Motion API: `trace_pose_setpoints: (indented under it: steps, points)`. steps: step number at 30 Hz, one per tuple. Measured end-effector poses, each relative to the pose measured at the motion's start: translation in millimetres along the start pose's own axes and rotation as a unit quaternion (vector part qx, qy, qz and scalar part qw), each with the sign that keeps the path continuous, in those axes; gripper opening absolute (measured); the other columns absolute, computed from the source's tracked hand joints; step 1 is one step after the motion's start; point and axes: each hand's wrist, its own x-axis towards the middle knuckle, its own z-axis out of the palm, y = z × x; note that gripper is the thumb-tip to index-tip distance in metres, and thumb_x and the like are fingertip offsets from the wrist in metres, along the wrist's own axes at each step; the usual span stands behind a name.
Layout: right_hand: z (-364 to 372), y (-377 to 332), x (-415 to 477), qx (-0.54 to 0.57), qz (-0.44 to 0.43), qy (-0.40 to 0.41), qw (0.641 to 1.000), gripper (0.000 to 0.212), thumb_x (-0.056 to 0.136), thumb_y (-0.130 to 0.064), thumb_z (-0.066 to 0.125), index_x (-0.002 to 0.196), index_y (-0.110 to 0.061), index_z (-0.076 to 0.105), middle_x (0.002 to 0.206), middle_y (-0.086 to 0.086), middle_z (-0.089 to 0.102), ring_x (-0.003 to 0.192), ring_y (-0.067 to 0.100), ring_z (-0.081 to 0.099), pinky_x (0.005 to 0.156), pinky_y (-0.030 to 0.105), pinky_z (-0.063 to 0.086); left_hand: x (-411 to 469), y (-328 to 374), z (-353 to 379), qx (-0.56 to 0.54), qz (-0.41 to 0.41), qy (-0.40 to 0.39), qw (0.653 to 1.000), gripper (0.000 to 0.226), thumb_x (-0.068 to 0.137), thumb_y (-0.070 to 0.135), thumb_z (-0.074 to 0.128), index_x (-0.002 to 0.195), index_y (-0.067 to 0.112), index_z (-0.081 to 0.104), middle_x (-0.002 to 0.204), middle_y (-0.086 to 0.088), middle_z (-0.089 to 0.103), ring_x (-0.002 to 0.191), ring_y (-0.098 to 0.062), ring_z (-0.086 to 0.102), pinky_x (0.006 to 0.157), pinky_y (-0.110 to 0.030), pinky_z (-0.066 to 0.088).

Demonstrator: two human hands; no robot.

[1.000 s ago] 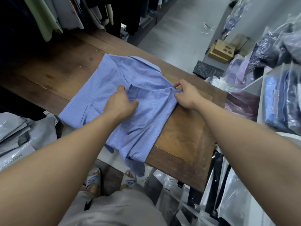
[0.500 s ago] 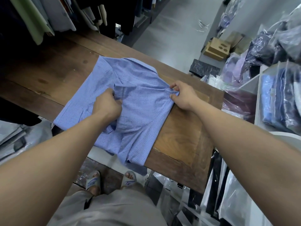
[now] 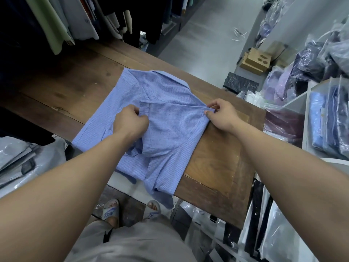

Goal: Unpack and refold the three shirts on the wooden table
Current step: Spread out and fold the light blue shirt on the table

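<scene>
A light blue checked shirt (image 3: 170, 129) lies face down on the wooden table (image 3: 217, 163), collar at the far end, its tail hanging over the near edge. One sleeve is folded across the back. My left hand (image 3: 130, 123) grips the cuff end of that sleeve near the shirt's middle. My right hand (image 3: 221, 115) pinches the fold at the shirt's right edge, by the shoulder. Only this one shirt is on the table.
Clothes hang on a rack (image 3: 75, 19) beyond the table's far left. Bagged shirts fill white shelves (image 3: 328, 118) and piles (image 3: 311, 63) at the right. Cardboard boxes (image 3: 256, 60) sit on the floor. Plastic bags (image 3: 20, 163) lie at the left, my feet below the table edge.
My left hand has closed on the sleeve cuff and drawn it leftward across the shirt's back, flattening the sleeve. My right hand has stayed pinching the right edge.
</scene>
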Motion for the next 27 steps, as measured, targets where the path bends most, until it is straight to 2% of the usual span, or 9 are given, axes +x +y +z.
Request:
trace_pose_setpoints:
  steps: [2, 4, 7, 9, 12, 14, 17, 22, 27]
  points:
    - [-1, 0, -2, 0.028, 0.019, 0.003, 0.999, 0.020, 0.089, -0.026, 0.068, 0.107, -0.019, 0.066, 0.100, -0.002, 0.066, 0.091, 0.017, 0.062, 0.079, 0.027, 0.048, -5, 0, 0, -0.033, -0.004, 0.000, 0.999, 0.020, 0.092, 0.022, 0.050, 0.098, 0.007, 0.061, 0.084, -0.005, 0.064, 0.079, -0.025, 0.056, 0.063, -0.034, 0.041]
    - [-2, -1, -2, 0.012, 0.015, -0.001, 1.000, 0.018, 0.089, -0.027, 0.067, 0.105, -0.018, 0.065, 0.097, -0.005, 0.063, 0.092, 0.018, 0.060, 0.078, 0.028, 0.046, -9, 0, -1, -0.064, -0.009, 0.002, 0.998, 0.019, 0.095, 0.023, 0.046, 0.095, 0.007, 0.058, 0.086, -0.006, 0.062, 0.081, -0.027, 0.057, 0.064, -0.037, 0.041]
    - [-1, -4, 0, -0.033, 0.001, -0.022, 0.999, 0.020, 0.089, -0.034, 0.067, 0.104, -0.021, 0.064, 0.107, 0.001, 0.064, 0.099, 0.020, 0.059, 0.081, 0.030, 0.045, -12, 2, -3, -0.075, -0.012, 0.012, 0.997, 0.021, 0.102, 0.025, 0.034, 0.089, 0.012, 0.045, 0.082, -0.002, 0.053, 0.075, -0.022, 0.049, 0.063, -0.037, 0.035]
    - [-1, -9, 2, -0.059, -0.001, -0.034, 0.998, 0.022, 0.091, -0.041, 0.065, 0.099, -0.021, 0.063, 0.105, 0.002, 0.063, 0.095, 0.022, 0.059, 0.075, 0.031, 0.044, -15, 3, -3, -0.074, -0.009, 0.024, 0.997, 0.020, 0.104, 0.024, 0.029, 0.092, 0.013, 0.040, 0.081, -0.003, 0.049, 0.070, -0.018, 0.044, 0.058, -0.037, 0.029]
    - [-1, -16, 3, -0.090, 0.004, -0.048, 0.995, 0.029, 0.094, -0.048, 0.061, 0.088, -0.019, 0.059, 0.088, -0.001, 0.062, 0.084, 0.022, 0.057, 0.061, 0.030, 0.039, -18, 1, -2, -0.089, -0.024, 0.052, 0.994, 0.017, 0.106, 0.025, 0.027, 0.104, 0.012, 0.038, 0.080, -0.004, 0.047, 0.066, -0.018, 0.043, 0.052, -0.035, 0.024]
    - [-2, -19, 5, -0.109, 0.006, -0.047, 0.993, 0.034, 0.095, -0.050, 0.060, 0.088, -0.017, 0.060, 0.085, 0.000, 0.062, 0.084, 0.024, 0.057, 0.064, 0.031, 0.040, -17, -3, -1, -0.077, -0.014, 0.065, 0.995, 0.017, 0.108, 0.028, 0.028, 0.107, 0.012, 0.036, 0.078, -0.006, 0.047, 0.065, -0.020, 0.044, 0.051, -0.036, 0.023]
    - [-3, -21, 8, -0.117, 0.011, -0.029, 0.993, 0.042, 0.091, -0.055, 0.064, 0.094, -0.013, 0.064, 0.091, 0.002, 0.065, 0.088, 0.025, 0.058, 0.075, 0.034, 0.046, -14, -11, 0, -0.035, 0.001, 0.075, 0.997, 0.019, 0.109, 0.031, 0.028, 0.108, 0.013, 0.034, 0.078, -0.007, 0.048, 0.066, -0.025, 0.045, 0.055, -0.038, 0.026]
    - [-5, -18, 15, -0.055, 0.020, -0.010, 0.998, 0.040, 0.079, -0.054, 0.077, 0.077, -0.019, 0.059, 0.074, -0.002, 0.062, 0.074, 0.020, 0.057, 0.059, 0.029, 0.041, -8, -12, 0, 0.011, -0.008, 0.068, 0.998, 0.018, 0.109, 0.031, 0.029, 0.108, 0.014, 0.035, 0.078, -0.005, 0.046, 0.075, -0.033, 0.047, 0.062, -0.040, 0.031]
    - [-4, -17, 16, -0.002, 0.027, -0.008, 1.000, 0.038, 0.076, -0.047, 0.084, 0.076, -0.021, 0.057, 0.071, -0.004, 0.059, 0.066, 0.015, 0.052, 0.056, 0.029, 0.039, -2, -9, -1, 0.027, -0.028, 0.068, 0.997, 0.020, 0.109, 0.029, 0.031, 0.114, 0.012, 0.041, 0.083, -0.005, 0.048, 0.085, -0.035, 0.050, 0.067, -0.042, 0.036]
